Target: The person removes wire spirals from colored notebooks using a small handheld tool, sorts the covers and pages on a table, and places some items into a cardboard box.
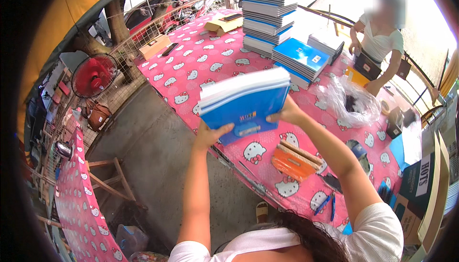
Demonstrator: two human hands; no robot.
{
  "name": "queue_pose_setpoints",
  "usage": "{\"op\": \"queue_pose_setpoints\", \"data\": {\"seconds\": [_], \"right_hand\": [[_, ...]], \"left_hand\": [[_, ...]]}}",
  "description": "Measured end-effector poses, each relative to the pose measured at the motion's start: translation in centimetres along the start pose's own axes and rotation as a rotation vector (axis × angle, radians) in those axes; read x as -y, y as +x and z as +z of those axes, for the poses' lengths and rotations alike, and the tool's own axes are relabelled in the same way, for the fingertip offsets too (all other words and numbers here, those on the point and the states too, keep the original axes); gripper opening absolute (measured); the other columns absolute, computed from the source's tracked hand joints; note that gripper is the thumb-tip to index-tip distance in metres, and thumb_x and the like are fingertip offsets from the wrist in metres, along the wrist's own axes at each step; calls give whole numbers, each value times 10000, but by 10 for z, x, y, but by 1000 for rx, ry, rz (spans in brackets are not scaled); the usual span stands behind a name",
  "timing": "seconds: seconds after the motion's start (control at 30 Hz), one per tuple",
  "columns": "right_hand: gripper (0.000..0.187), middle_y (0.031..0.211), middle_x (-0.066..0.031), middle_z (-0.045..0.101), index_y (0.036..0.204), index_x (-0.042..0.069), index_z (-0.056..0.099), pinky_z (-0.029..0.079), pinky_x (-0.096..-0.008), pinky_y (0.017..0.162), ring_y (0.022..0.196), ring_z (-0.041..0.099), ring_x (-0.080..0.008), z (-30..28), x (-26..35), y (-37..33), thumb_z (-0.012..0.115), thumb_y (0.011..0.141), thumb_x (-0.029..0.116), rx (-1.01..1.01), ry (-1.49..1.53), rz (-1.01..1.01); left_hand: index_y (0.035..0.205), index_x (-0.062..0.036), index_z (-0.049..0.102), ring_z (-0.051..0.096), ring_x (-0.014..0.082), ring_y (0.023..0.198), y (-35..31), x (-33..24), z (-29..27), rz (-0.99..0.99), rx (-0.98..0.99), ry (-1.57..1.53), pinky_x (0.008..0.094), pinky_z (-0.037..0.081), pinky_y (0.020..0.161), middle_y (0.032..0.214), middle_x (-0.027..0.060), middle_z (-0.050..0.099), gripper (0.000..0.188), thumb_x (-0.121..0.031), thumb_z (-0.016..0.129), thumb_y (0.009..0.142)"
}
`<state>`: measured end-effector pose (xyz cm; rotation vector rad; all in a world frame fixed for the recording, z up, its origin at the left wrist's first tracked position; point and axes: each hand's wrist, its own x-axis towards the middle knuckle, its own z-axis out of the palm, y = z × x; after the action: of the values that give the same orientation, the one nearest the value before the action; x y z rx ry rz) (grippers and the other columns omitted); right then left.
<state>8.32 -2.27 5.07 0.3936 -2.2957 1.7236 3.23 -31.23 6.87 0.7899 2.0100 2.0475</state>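
A thick stack of blue-covered notebooks (253, 111) is held up over the near edge of the table, its white page edges upward and a blue cover facing me. My left hand (210, 134) grips its lower left corner, thumb across the cover. At the right side my right hand (288, 111) clasps it the same way. Below and to the right, an orange packet with brown strips (295, 161) lies on the pink patterned tablecloth (253, 152). Beyond the held stack are a shorter pile of blue notebooks (301, 55) and a tall notebook stack (268, 21).
Across the table a person (380, 42) stands beside a clear plastic bag (351, 102). Blue pens (326, 207) and a cardboard box (420, 190) are at the near right. A phone (170, 49) lies at the far left; a red fan (94, 76) stands off the table.
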Motion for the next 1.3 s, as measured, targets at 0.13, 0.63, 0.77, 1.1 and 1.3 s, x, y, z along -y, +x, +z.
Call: {"op": "queue_pose_setpoints", "data": {"seconds": [0.13, 0.63, 0.77, 1.1, 1.3], "right_hand": [[957, 1298, -97, 507, 1396, 45, 362, 348, -394, 1064, 1242, 445, -232, -10, -32, -4, 862, 580, 45, 229, 35, 235], [836, 1239, -76, 541, 1345, 16, 389, 393, -364, 1010, 1177, 488, -186, 14, -32, -15, 870, 670, 127, -61, 463, 159], [853, 1260, -91, 512, 1367, 35, 334, 400, -369, 1009, 1195, 469, -193, 18, -55, -15, 834, 677, 46, -43, 218, 64], [813, 1263, -142, 434, 1352, 50, 294, 452, -394, 965, 1183, 466, -238, -3, 54, -42, 785, 706, -2, -713, 482, 252], [695, 1316, -88, 388, 1349, 84, 310, 384, -613, 960, 1274, 361, -349, -5, 70, -98, 715, 808, 243, -874, 1026, 465]], "left_hand": [[1406, -19, 245, 470, 218, 1195, 0, 66, -6, -30, 80, -19, 389, 422, 994, 1295, 122, 473, 987, -132, 871, 652], [1360, 44, 361, 435, 227, 1240, -24, 99, 27, 27, -285, -129, 362, 349, 1050, 1342, 102, 451, 1061, -352, 929, 556], [1330, 59, 391, 486, 241, 1180, -8, 104, 33, 106, -289, -93, 365, 382, 1018, 1263, 113, 516, 1004, -362, 914, 583], [1278, 28, 473, 620, 261, 967, 134, -60, 68, 132, 238, 208, 360, 526, 833, 1106, 147, 629, 806, -243, 881, 637], [1270, 46, 514, 654, 256, 961, 248, -114, 237, -35, 1046, 697, 346, 546, 811, 1144, 204, 629, 810, -347, 852, 647]]}}
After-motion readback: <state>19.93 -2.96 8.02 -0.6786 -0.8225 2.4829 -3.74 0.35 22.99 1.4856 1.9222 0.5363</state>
